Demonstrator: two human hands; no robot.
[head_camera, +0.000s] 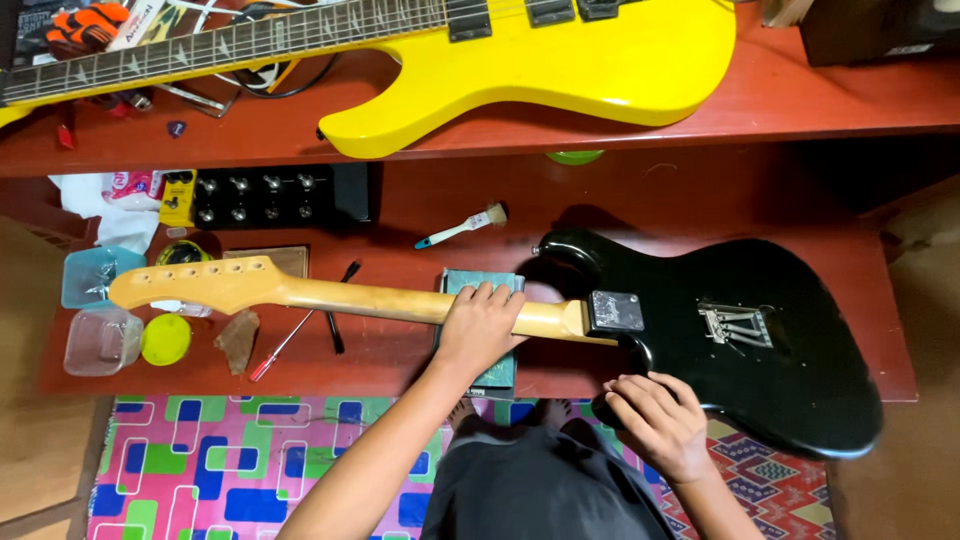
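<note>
A: Where does the black guitar (760, 340) lie?

B: Face down on the red workbench (400, 205), body toward three o'clock, its pale neck (340, 297) running toward nine o'clock and resting on a grey-green block (497, 372).

A: And the hands?

B: The left hand (482, 325) lies palm down over the neck just beside the metal neck plate (615, 311), fingers curled over the far edge, gripping the neck. The right hand (655, 420) sits at the body's lower horn, about five o'clock from the plate, fingers bent and closed on the body's edge. Both forearms come up from six o'clock.

A: What lies around?

B: At twelve o'clock from the left hand, a small brush (462, 228); beyond it, a yellow guitar (540, 70) on the upper shelf. Toward nine o'clock, a red-handled screwdriver (285, 347), a yellow lid (166, 339) and clear plastic tubs (100, 341) near the headstock. Nothing covers the neck plate.
</note>
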